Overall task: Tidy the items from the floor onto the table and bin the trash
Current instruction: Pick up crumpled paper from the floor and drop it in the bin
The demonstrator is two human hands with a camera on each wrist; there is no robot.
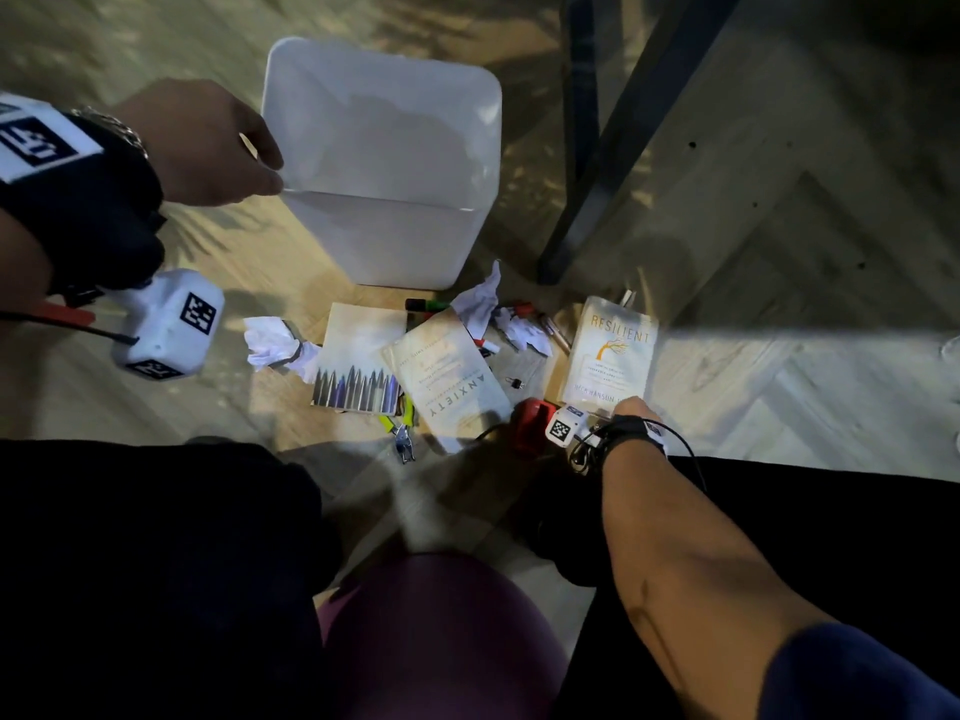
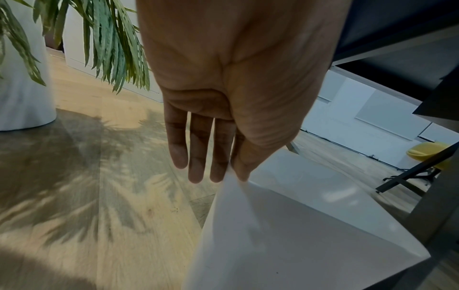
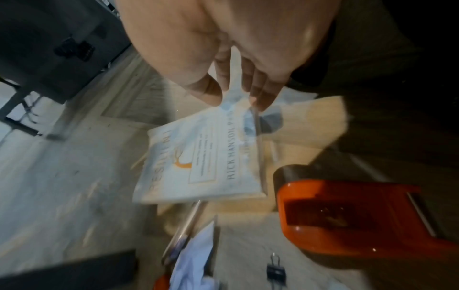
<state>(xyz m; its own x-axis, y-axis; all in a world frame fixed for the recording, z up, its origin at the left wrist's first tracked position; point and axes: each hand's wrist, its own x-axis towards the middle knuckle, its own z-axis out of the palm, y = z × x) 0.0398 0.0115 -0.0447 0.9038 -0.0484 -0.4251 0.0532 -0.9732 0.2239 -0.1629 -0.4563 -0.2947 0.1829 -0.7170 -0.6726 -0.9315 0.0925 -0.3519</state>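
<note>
Pinching going on with both hands right now. Left hand (image 1: 202, 142) is nipping the near rim corner of the white bin (image 1: 384, 163) between thumb and forefinger, with the other fingers (image 2: 198, 153) hanging straight down the outside wall. Right hand (image 1: 631, 407) is gripping the bottom edge of the pale book (image 1: 610, 350) titled Resilient, thumb on the cover and fingers (image 3: 263, 92) tucked underneath, so that end is tilting up off the wooden floor (image 1: 779, 356).

Everything else is lying on the floor between the two grips. Just left of the held book, the Anxiety book (image 1: 447, 376) is sitting at an angle, partly overlapping a third book (image 1: 358, 356) with a row of pencil tips on the cover. An orange tape dispenser (image 3: 347, 215) is sitting right beside the right wrist. Crumpled paper (image 1: 275, 345) is lying below the left hand's grip, more paper wads (image 1: 483, 298) and some markers (image 1: 426, 305) are bunched just in front of the bin, and a tiny black binder clip (image 3: 275, 271) is resting near the dispenser.
</note>
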